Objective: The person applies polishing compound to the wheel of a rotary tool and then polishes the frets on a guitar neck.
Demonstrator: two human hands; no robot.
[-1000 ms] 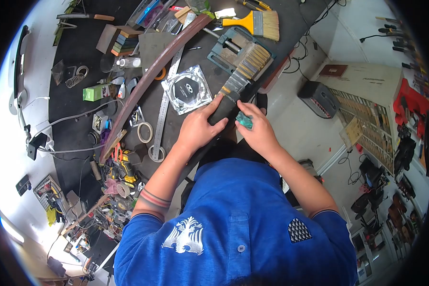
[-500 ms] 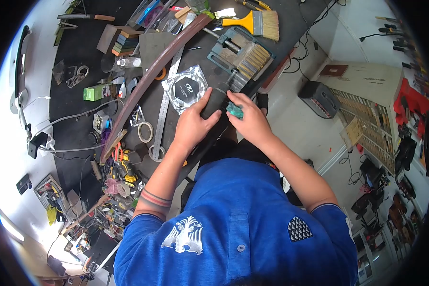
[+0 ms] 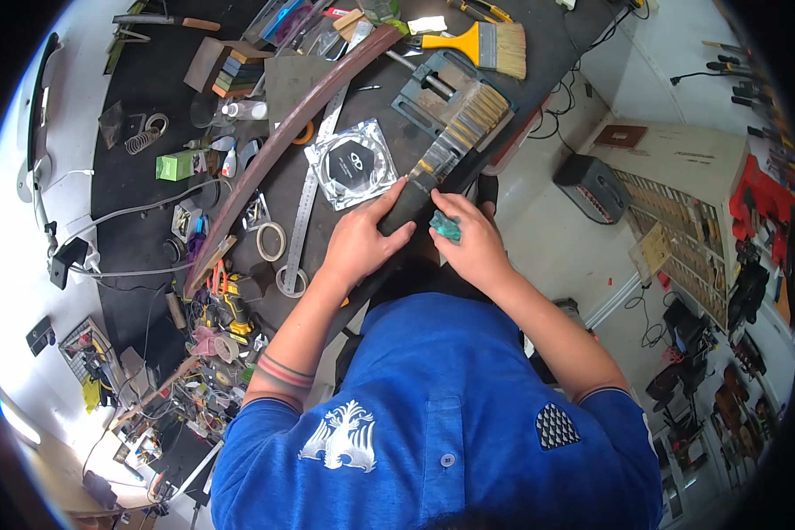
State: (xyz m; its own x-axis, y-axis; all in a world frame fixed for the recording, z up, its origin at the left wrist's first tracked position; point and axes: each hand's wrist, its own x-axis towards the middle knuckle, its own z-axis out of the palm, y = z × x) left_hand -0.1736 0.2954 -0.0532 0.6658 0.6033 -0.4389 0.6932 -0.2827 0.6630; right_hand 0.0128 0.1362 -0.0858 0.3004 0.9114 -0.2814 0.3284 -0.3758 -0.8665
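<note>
My left hand (image 3: 362,238) is closed around the near end of a dark, long piece (image 3: 405,205), thumb on one side and fingers on the other. A silvery stretch and a striped golden-brown end (image 3: 477,117) run on from it, over the blue-green vise (image 3: 424,93). I cannot make out what kind of thing the piece is. My right hand (image 3: 475,237) pinches a crumpled green wad (image 3: 446,227), its fingertips close to the dark piece. A silver packet with a black hexagon label (image 3: 352,164) lies beside my left fingers.
A long reddish-brown curved strip (image 3: 296,137) crosses the dark bench next to a steel ruler (image 3: 307,208). Tape rolls (image 3: 271,241), a yellow-handled brush (image 3: 477,44), a green box (image 3: 177,166) and a yellow power tool (image 3: 235,314) lie around. A black case (image 3: 589,185) stands on the floor.
Both hands have shifted slightly toward my body. A metal rod-like part near the vise's jaw no longer shows as before, and more of the silvery stretch is visible.
</note>
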